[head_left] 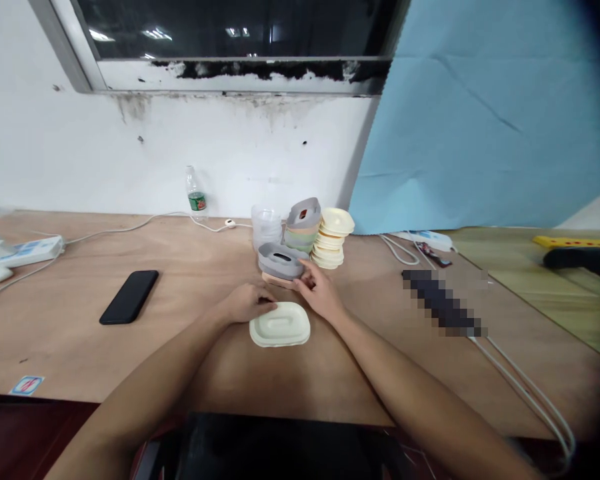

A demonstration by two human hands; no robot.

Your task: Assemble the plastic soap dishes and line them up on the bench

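Observation:
A pale yellow soap-dish tray [280, 325] lies flat on the wooden table [180, 347] in front of me. My left hand [247, 303] rests at its far left rim, fingers curled and touching the edge. My right hand [319, 290] sits just behind the tray, fingers pinching the near edge of a grey slotted insert [279, 260] that lies on a pink tray [276, 280]. Behind stand a stack of coloured trays topped by a grey insert [303, 225] and a stack of pale yellow trays [333, 239].
A black phone [129, 297] lies to the left. A clear plastic cup [265, 227] and a water bottle [196, 193] stand near the wall. A power strip [20, 253] with white cables sits far left; cables [525, 387] run along the right.

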